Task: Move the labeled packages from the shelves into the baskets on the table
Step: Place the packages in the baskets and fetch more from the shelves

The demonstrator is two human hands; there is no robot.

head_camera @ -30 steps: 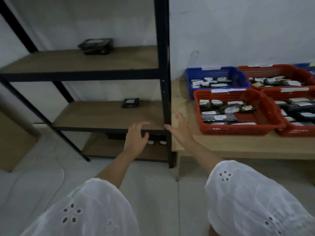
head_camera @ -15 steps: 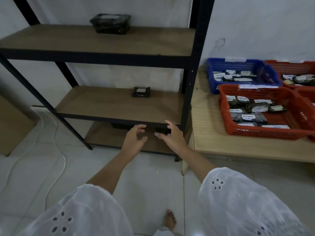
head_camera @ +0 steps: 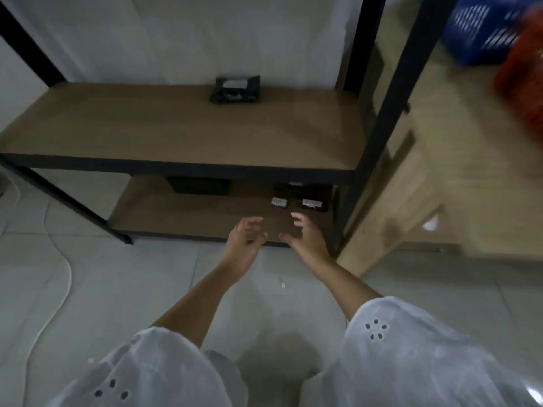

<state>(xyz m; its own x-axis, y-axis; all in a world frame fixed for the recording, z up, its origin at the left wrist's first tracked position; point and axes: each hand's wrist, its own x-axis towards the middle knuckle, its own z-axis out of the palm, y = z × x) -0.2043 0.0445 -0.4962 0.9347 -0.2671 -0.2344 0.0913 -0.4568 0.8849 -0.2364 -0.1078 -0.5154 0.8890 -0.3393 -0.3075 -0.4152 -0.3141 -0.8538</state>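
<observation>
The closest labeled packages are 2 small ones with white labels, the left package and the right package. They sit side by side near the right end of the bottom shelf, just past the fingertips. There's a dark lump right behind them that might be a 3rd, but it's too shadowed to call. Further left on the same board, tucked under the shelf above, is 1 bigger dark box, and I can't make out a label on it. The upper shelf has 1 more package at the back near the wall, white label facing up.

The left hand and right hand both reach toward that pair. Fingers are spread and loosely curled, holding nothing, and neither hand is touching a package yet.

Progress-wise, I'd say there's plenty left: 3 definite packages to move, maybe 5 if the lump and the box count. My guess is the pair goes next, 1 per hand.

Only 2 baskets are in view, 1 blue basket and 1 red basket, up on the wooden table to the right of the rack. Both are badly blurred, so I can't tell what's already in them.

Beyond that there's just a tiled floor with 1 white cable trailing across it on the left.
</observation>
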